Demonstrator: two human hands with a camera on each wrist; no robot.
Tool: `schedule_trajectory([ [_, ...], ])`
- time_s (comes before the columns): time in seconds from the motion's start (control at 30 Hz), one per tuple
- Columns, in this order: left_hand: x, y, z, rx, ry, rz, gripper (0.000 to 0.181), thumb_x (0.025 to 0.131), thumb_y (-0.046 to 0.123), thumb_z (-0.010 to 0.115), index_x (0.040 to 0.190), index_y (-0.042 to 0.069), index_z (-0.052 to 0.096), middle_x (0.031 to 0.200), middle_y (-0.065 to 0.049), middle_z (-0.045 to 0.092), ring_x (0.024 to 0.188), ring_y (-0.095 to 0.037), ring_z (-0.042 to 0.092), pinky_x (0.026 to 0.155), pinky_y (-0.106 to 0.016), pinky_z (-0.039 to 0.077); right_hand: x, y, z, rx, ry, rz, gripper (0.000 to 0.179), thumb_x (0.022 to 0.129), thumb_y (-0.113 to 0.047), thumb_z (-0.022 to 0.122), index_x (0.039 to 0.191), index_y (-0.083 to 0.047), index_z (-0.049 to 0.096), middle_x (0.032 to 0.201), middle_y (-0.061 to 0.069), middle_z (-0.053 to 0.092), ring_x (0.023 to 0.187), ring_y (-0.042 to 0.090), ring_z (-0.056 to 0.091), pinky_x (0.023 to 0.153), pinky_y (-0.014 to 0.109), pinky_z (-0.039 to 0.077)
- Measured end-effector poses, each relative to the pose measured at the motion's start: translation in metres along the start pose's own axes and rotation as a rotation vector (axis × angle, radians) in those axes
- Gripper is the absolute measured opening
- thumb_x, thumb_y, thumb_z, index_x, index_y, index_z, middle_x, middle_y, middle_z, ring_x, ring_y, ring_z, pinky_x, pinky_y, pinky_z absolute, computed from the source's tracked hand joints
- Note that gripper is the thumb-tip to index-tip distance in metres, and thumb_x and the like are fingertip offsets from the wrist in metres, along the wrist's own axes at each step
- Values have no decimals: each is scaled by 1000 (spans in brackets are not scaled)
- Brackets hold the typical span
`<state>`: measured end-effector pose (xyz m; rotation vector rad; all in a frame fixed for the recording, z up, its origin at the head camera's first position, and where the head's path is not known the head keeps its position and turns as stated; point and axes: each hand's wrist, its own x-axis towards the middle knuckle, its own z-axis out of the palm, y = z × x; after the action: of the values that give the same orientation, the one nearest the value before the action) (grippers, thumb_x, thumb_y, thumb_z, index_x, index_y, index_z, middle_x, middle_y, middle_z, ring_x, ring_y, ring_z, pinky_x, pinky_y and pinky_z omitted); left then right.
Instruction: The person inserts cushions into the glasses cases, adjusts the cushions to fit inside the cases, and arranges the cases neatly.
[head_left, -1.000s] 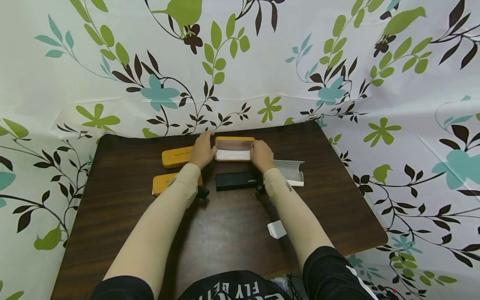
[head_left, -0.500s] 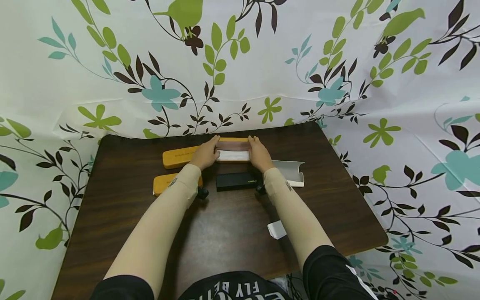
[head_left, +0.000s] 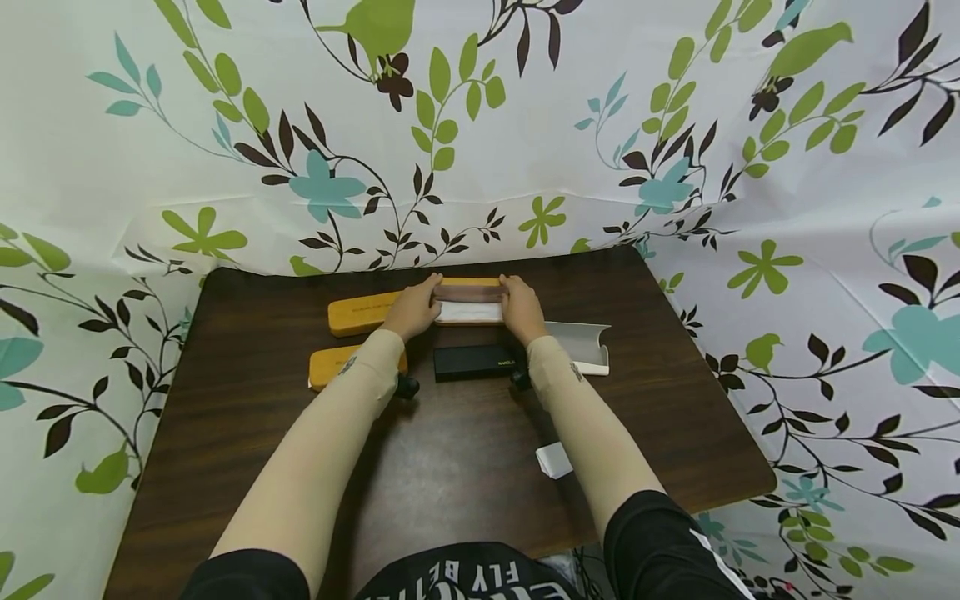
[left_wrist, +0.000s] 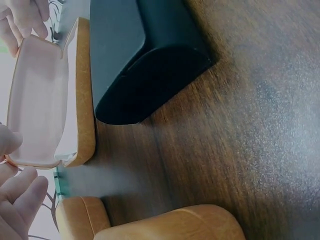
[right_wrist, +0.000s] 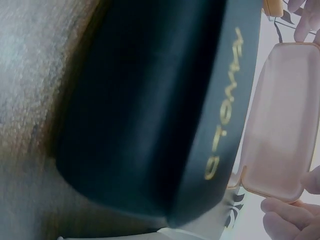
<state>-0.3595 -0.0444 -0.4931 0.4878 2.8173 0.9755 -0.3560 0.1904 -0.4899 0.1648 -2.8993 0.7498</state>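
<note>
"Where might trouble start?"

"Nearest the body, I'd watch that white piece [head_left: 553, 460] by the right forearm [head_left: 592, 429]. Pull the arm straight back and a sleeve could sweep it along."

"And farther in?"

"The black case [head_left: 474, 363], lying between the wrists, close in front of the open tan case [head_left: 470, 293]. If the wrists sink, I'd expect a knock, and the two might shove together."

"What about the tan one itself?"

"Its lid is up, and there's something white, maybe a cloth [head_left: 468, 312], in the base. Should the lid come down crooked, I reckon an edge of that could snag in the seam. Thumbs might get nipped too, sitting inside the rim."

"So how do the fingers have it?"

"It's between them. The left hand [head_left: 412, 310] is clamped on one end of the lid, thumb against the pale lining, fingers outside. The right hand [head_left: 523, 308] has the other end the same way. How firmly, I can't tell."

"And the base?"

"Seems to rest on the tabletop [head_left: 442, 467], near the far edge, flowered cloth [head_left: 480, 183] beyond. I see no fingers on it."
</note>
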Motion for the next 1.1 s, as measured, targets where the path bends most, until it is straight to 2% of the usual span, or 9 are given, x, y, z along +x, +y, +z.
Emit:
schedule_trajectory([
  [0.07,0,-1,1,-9,-2,2,62,102,12,52,160,11,30,165,-10,29,51,-19,38,69,-43,43,0,0,1,1,5,5,43,101,0,56,144,-2,55,143,20,57,127,36,58,103,46,48],
  [0.13,0,-3,2,-9,-2,8,62,102,12,52,160,11,30,165,-10,29,49,-16,35,78,-45,47,0,0,2,0,12,7,43,100,1,56,143,-1,56,142,19,57,126,36,58,104,46,47],
  [0.2,-1,-3,2,-11,1,15,62,102,12,53,160,11,31,165,-10,29,49,-15,34,97,-48,45,-1,0,3,-3,22,7,42,100,1,56,143,-1,56,142,18,58,127,37,58,104,46,47],
  [0.27,-1,-4,2,-17,2,18,62,102,12,53,160,12,31,165,-11,29,49,-16,35,103,-50,42,-2,0,4,1,30,10,42,100,1,56,142,0,57,141,18,58,126,37,58,105,46,47],
  [0.4,-3,-4,3,-19,2,17,62,103,12,53,160,12,30,165,-10,29,49,-16,36,80,-44,47,-3,-2,7,6,38,26,41,101,0,55,142,-1,57,140,16,59,124,35,60,103,45,48],
  [0.57,-6,-5,3,-35,21,22,63,102,11,54,160,12,31,164,-11,30,47,-15,35,55,-34,38,-4,-4,8,27,49,56,38,103,-4,56,140,-4,58,139,13,61,107,34,69,90,44,55],
  [0.73,-7,-6,5,-47,17,21,63,102,10,55,160,12,31,164,-10,29,45,-15,35,52,-31,36,-4,-2,9,53,59,68,35,104,-7,55,139,-6,60,136,11,65,77,27,67,70,40,52],
  [0.9,-8,-4,8,-50,30,36,62,102,8,54,160,12,32,164,-11,31,44,-15,33,50,-30,35,-5,0,10,79,70,102,33,105,-10,55,137,-9,61,133,9,66,72,24,62,63,37,47],
  [1.1,-13,-2,7,-59,38,41,62,101,6,55,159,11,34,164,-10,31,44,-14,32,51,-30,35,-7,2,13,105,91,115,28,106,-11,55,132,-9,65,130,9,68,85,26,68,67,38,50],
])
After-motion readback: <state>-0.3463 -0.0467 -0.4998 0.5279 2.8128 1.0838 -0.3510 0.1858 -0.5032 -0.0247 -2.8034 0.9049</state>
